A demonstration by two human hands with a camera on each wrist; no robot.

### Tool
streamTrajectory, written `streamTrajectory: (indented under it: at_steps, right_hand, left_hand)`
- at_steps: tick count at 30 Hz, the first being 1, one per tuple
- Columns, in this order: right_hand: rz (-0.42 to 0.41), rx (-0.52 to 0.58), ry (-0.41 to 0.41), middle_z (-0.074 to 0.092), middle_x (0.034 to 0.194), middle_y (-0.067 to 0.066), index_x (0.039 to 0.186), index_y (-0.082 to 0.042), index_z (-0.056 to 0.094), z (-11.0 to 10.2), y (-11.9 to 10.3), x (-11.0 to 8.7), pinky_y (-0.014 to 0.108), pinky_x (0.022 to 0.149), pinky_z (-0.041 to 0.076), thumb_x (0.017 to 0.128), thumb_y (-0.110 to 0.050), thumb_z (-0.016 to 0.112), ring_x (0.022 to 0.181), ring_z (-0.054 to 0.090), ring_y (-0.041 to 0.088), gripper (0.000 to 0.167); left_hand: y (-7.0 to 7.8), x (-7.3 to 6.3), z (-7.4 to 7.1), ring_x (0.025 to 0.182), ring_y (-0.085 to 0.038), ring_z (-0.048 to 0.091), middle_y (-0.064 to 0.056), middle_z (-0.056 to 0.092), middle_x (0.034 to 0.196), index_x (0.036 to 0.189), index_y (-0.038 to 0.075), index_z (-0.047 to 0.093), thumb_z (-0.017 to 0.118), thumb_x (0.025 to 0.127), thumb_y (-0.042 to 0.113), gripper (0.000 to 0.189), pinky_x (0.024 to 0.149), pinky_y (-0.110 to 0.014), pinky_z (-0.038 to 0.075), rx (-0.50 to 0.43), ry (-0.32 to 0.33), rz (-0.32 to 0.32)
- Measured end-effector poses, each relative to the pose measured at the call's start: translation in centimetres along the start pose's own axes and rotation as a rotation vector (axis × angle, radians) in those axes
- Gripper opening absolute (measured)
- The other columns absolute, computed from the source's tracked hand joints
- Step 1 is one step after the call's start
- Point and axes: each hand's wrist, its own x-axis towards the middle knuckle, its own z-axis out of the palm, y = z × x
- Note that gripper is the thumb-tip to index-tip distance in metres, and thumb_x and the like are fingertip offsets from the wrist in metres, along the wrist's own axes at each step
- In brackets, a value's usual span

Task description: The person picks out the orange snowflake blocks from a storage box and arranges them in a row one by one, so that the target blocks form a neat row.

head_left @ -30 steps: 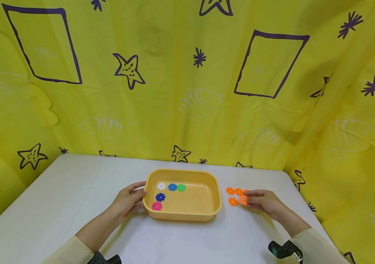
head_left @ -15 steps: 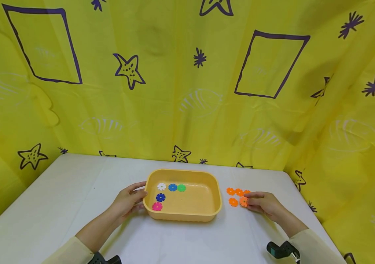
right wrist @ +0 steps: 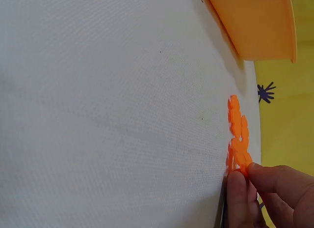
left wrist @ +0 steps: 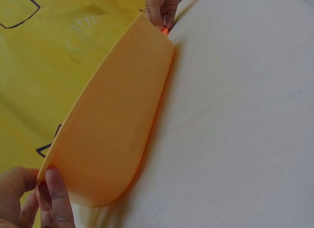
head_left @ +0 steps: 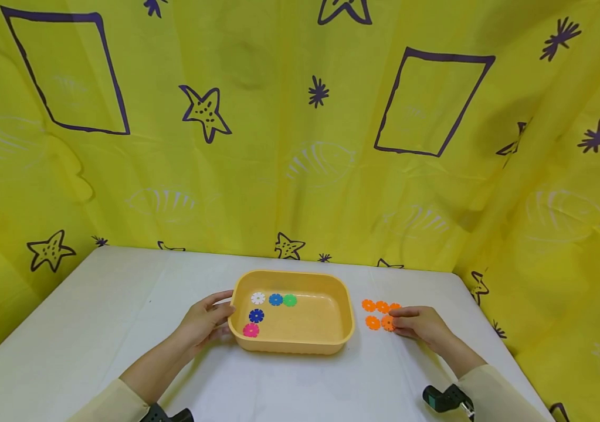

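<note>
A yellow-orange plastic tub [head_left: 300,346] stands mid-table in the head view. My left hand [head_left: 210,319] grips its left rim, thumb on one side and fingers on the other, as the left wrist view shows at the rim [left wrist: 44,166]. Right of the tub lies a small cluster of orange notched plastic discs [head_left: 372,323]. My right hand [head_left: 421,328] pinches the nearest right disc [head_left: 387,323] between thumb and fingers, and partly covers another behind it. In the right wrist view the pinched disc [right wrist: 240,152] is tilted among the others.
Inside the tub lie a white disc [head_left: 258,298], a light blue disc [head_left: 275,299], a green disc [head_left: 290,300], a dark blue disc [head_left: 256,315] and a pink disc [head_left: 251,330]. A white cloth covers the table [head_left: 300,387]. Yellow patterned curtain [head_left: 257,176] hangs behind and at both sides.
My right hand has shifted very slightly, and the pinched disc has tilted a little and moved slightly left. The left hand and the tub have stayed in place.
</note>
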Motion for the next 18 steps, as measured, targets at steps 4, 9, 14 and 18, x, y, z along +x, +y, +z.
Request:
streamTrajectory:
  at_steps: [4, 9, 14, 18]
  right_hand:
    - [0.001, -0.086, 0.058, 0.071, 0.098, 0.016, 0.113, 0.02, 0.061, 0.41, -0.21, 0.09, 0.028, 0.071, 0.06, 0.089, 0.004, 0.065, 0.075, 0.069, 0.014, 0.029]
    - [0.017, -0.204, 0.146, 0.071, 0.094, 0.016, 0.108, 0.015, 0.067, 0.91, -0.37, 0.27, 0.026, 0.068, 0.06, 0.087, 0.003, 0.068, 0.073, 0.067, 0.014, 0.024]
    - [0.002, -0.26, 0.172, 0.071, 0.09, 0.012, 0.104, 0.013, 0.069, 1.02, -0.3, 0.33, 0.024, 0.065, 0.059, 0.086, 0.002, 0.07, 0.07, 0.067, 0.014, 0.022]
    - [-0.01, -0.272, 0.181, 0.071, 0.088, 0.011, 0.101, 0.012, 0.071, 1.0, -0.25, 0.32, 0.023, 0.063, 0.058, 0.084, 0.0, 0.072, 0.068, 0.067, 0.012, 0.021]
  left_hand:
    - [0.0, 0.01, -0.04, 0.081, -0.015, 0.065, -0.022, 0.057, 0.13, 0.142, 0.006, 0.048, 0.061, 0.095, 0.008, 0.048, 0.068, -0.026, 0.059, -0.003, 0.001, 0.003]
    - [0.03, -0.09, -0.06, 0.08, -0.016, 0.065, -0.023, 0.056, 0.132, 0.142, 0.007, 0.048, 0.061, 0.095, 0.009, 0.048, 0.067, -0.026, 0.058, 0.006, 0.001, 0.001]
    - [0.01, -0.09, -0.07, 0.08, -0.016, 0.064, -0.023, 0.056, 0.133, 0.142, 0.007, 0.048, 0.061, 0.095, 0.01, 0.048, 0.067, -0.026, 0.058, 0.01, 0.0, -0.002]
    - [-0.05, -0.03, -0.09, 0.081, -0.016, 0.064, -0.023, 0.055, 0.134, 0.142, 0.008, 0.048, 0.061, 0.096, 0.01, 0.048, 0.068, -0.026, 0.058, 0.011, -0.002, -0.003]
